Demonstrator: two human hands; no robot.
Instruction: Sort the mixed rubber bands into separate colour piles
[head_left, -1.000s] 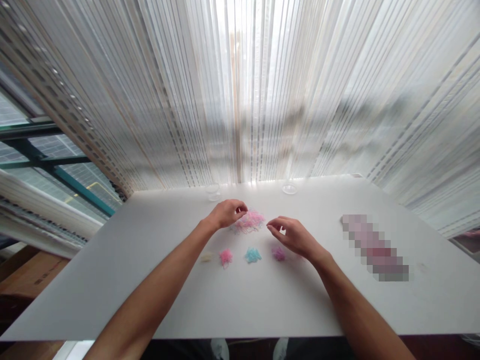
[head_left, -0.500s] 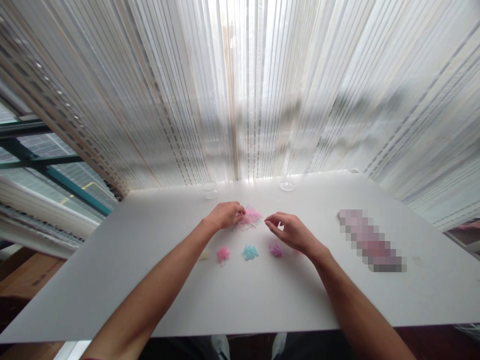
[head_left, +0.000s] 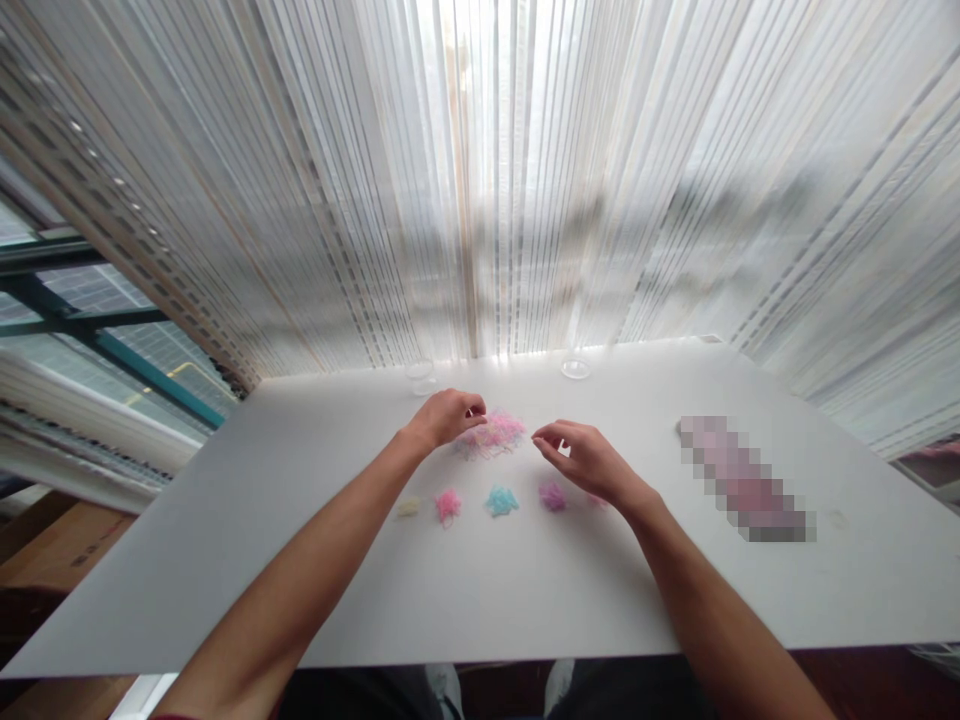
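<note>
A loose heap of mixed, mostly pink small rubber bands (head_left: 495, 432) lies in the middle of the white table (head_left: 480, 600). At its left edge is my left hand (head_left: 448, 415), thumb and fingertips pinched; anything between them is too small to make out. Just right of the heap, my right hand (head_left: 581, 458) has thumb and forefinger brought together, their content also unclear. Nearer me runs a row of single-colour piles: cream bands (head_left: 407, 508), pink bands (head_left: 448, 504), turquoise bands (head_left: 502, 501) and purple bands (head_left: 553, 497). My right hand partly covers another pink pile (head_left: 598, 501).
Two clear round dishes or lids stand at the back, a left one (head_left: 421, 374) and a right one (head_left: 575, 370). A blurred-out long pinkish object (head_left: 742, 480) lies on the right. Behind the table hangs a striped sheer curtain (head_left: 495, 200). A cardboard box (head_left: 52, 550) is at lower left.
My left hand has drawn slightly up and left from the heap, uncovering more of the heap's left side and the cream pile. My right hand has barely moved.
</note>
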